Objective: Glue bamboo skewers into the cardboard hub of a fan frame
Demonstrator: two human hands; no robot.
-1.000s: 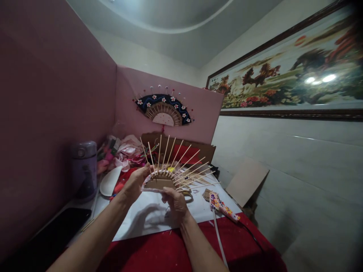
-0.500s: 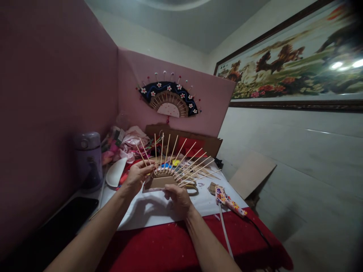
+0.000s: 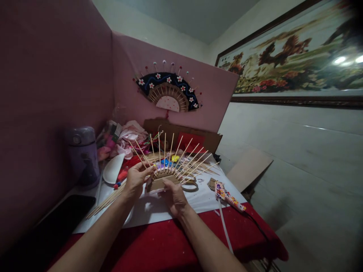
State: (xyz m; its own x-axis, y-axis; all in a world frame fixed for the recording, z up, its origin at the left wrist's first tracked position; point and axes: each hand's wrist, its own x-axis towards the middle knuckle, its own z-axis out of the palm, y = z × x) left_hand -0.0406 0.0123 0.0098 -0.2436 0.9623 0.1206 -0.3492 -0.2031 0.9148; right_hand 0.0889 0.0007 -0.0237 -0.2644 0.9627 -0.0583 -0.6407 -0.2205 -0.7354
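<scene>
A half-round cardboard fan base [image 3: 159, 184] is held up over the white sheet, several thin wooden sticks [image 3: 177, 151] spreading from its curved edge. My right hand [image 3: 175, 198] grips its lower edge, thumb on the cardboard face and the other fingers behind. At the left end of the fan, my left hand [image 3: 136, 178] is closed, thumb and fingertips pinched round a wooden stick beside the curved edge. Its fingers partly cover the lower ends of the leftmost sticks. Scissors [image 3: 190, 187] lie behind the base at the right, partly hidden.
A hot glue gun [image 3: 228, 198] with a glue stick lies at the right, its cord trailing off. Leftward are a purple bottle [image 3: 83, 156], a white dish [image 3: 113, 169] and a black phone [image 3: 68, 211]. A finished fan [image 3: 171, 88] hangs on the pink panel.
The view has shifted slightly. The fan base has tilted a little, and my right thumb has moved further up its face. Loose sticks beside my left forearm now show more.
</scene>
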